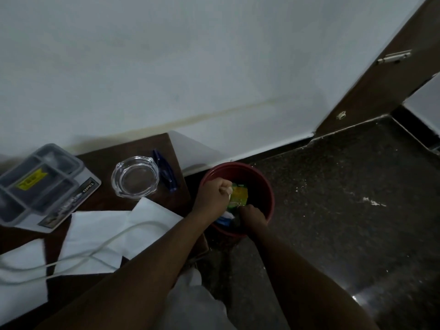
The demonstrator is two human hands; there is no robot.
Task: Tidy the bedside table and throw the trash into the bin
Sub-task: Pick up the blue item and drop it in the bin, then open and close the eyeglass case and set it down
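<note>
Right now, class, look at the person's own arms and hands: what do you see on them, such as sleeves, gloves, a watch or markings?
The left hand and the right hand wear no gloves. Both arms are bare right back to the frame's edge, with no sleeve in view. No watch, ring, band or marking shows on either, though the light is dim.

Light is dim and cool, the picture grainy — the white wall (190,67) reads grey and the red bin (238,166) is dark inside. A faint sheen lies on the dark floor (345,186) at lower right. Straight edges bow toward the corners, and the white cable (100,247) is blurred.
</note>
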